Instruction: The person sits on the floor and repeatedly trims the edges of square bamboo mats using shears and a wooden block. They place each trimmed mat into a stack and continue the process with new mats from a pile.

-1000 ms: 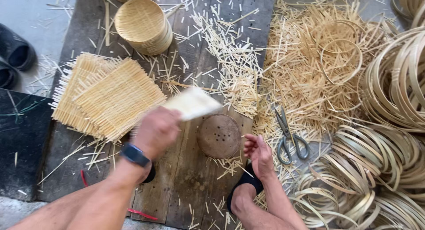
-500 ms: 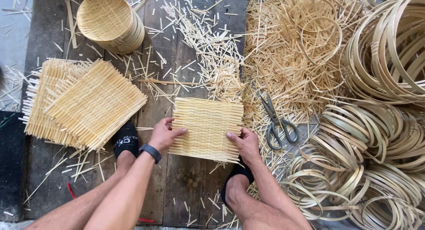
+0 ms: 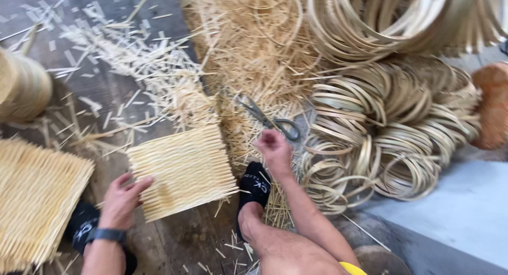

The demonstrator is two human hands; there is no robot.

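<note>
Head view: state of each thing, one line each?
Woven mat: flat on the floor, left edge under the left hand.
Right hand: lifted off the mat, fingers curled, near the scissors; any grip too blurred to tell.
Scissors: lying on the straw, blades look closed.
Mat stack: piled flat at left.
Hoops: heaped loose at right.
Basket: on its side, blurred.

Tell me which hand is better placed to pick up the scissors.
Right. The right hand hovers just below the metal scissors on the straw, while the left hand rests on the square woven bamboo mat, farther away.
</note>
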